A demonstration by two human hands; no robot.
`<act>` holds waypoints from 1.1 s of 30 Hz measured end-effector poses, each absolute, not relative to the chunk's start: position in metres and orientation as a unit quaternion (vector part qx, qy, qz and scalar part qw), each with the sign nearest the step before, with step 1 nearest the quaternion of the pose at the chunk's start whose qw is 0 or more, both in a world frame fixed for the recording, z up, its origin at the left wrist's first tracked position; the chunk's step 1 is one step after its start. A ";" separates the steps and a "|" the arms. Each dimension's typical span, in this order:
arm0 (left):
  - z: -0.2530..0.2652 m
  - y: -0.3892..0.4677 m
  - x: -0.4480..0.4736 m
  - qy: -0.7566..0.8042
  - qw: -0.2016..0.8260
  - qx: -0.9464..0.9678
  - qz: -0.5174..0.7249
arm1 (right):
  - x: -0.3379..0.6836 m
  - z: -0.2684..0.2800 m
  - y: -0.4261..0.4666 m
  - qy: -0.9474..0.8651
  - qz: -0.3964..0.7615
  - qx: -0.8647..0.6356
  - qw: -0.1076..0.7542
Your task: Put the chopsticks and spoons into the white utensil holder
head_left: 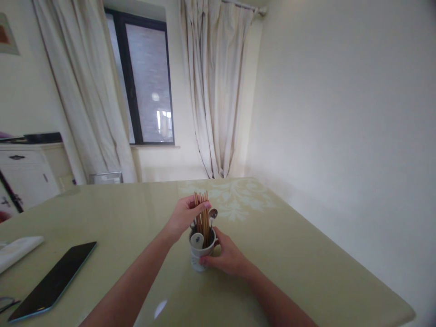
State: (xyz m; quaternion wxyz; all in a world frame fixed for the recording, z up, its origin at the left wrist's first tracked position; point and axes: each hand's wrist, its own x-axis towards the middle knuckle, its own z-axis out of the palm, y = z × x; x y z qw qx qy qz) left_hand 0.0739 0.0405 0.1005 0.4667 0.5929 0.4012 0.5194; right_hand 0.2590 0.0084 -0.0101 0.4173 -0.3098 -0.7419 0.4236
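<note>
A white cup [198, 265] stands upright on the table, holding several wooden chopsticks [205, 225], a metal spoon [213, 213] and a white ceramic spoon [196, 240]. Closed around the upper part of the chopsticks is my left hand [186, 213], its thumb across their front. My right hand [228, 254] grips the cup from the right, thumb in front and fingers behind. Part of another metal utensil shows at the cup's left rim, mostly hidden by my left hand.
The pale green table [289, 263] carries a dark tablet [56, 277], a white object [20, 250] and part of a pair of glasses [7, 303] at the left. A white wall [357, 136] runs along the right. Curtains [218, 91] and a cabinet [30, 168] stand behind.
</note>
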 end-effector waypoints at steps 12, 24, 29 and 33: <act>0.102 0.028 0.077 0.429 0.352 0.670 0.493 | 0.255 -0.015 0.012 -0.742 0.412 -0.323 0.420; 0.163 0.019 0.072 0.316 0.290 0.560 0.709 | 0.258 -0.015 0.009 -0.748 0.416 -0.306 0.416; 0.193 0.022 0.026 0.246 0.330 0.404 0.817 | 0.259 -0.014 0.006 -0.745 0.412 -0.326 0.411; 0.147 0.027 0.006 0.399 0.321 0.379 0.771 | 0.259 -0.010 0.004 -0.748 0.414 -0.322 0.408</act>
